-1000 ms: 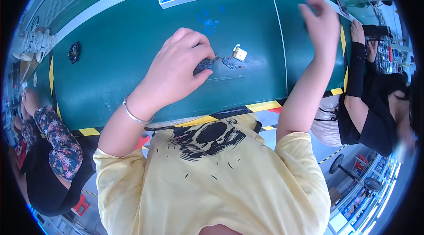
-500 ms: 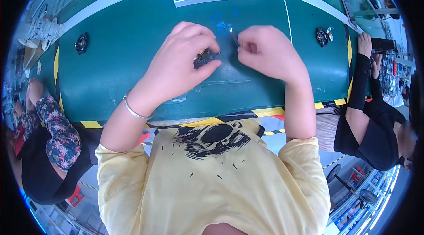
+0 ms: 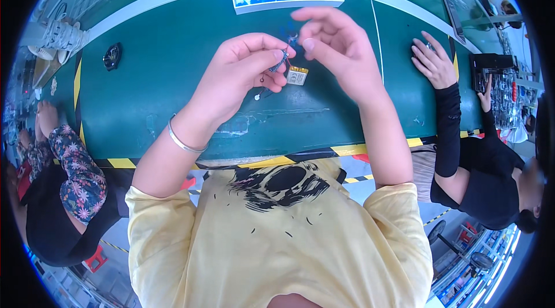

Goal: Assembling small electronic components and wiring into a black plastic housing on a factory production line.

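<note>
My left hand pinches a small circuit board with thin wires between thumb and fingers, above the green table. Beside those fingertips hangs a small flat silver battery with a yellow taped end. A small whitish round part on a dark lead shows below the same hand. My right hand hovers to the right with thumb and fingers apart, and I see nothing held in it. Small blue pieces lie at its fingertips, partly hidden by it.
A white box of many blue pieces stands at the far edge. A round black watch-like case lies at the left. From the right, a co-worker's hand reaches onto the table. Another person's sleeve shows at the left.
My left hand has turned, bringing the board and battery into view. My right hand has opened from a pinch and moved up. The co-worker's hand has come over the round part at the right.
</note>
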`<state>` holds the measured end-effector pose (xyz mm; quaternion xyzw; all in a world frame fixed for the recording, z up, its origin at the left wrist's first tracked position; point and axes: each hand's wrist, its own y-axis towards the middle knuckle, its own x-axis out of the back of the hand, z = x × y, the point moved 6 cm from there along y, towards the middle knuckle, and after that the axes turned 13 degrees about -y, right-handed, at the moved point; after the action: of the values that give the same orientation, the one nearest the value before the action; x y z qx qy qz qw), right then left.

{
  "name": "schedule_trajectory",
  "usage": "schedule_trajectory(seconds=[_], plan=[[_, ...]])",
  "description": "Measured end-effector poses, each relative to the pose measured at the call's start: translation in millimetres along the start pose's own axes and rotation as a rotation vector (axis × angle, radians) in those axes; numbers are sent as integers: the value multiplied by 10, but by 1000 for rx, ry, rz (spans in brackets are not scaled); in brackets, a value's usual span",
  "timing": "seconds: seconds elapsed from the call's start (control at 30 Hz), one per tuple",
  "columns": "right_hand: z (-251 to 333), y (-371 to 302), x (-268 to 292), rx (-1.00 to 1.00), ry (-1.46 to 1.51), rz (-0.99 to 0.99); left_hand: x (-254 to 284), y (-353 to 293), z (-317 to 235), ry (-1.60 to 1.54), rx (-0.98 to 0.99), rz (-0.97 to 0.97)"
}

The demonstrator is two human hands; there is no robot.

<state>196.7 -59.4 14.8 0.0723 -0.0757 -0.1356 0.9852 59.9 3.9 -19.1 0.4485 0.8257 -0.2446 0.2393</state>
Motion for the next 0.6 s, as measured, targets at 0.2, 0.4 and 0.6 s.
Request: schedule_trajectory(seconds=[0.2, 0.4, 0.6], plan=[[-135, 34, -66, -84, 59, 193, -1, -32, -43, 26, 28, 0], [-173, -2, -170, 63, -177, -10, 29, -30, -48, 202, -154, -27], [-174, 20, -47, 129, -331, -85, 18, -34, -69, 184, -99, -65]])
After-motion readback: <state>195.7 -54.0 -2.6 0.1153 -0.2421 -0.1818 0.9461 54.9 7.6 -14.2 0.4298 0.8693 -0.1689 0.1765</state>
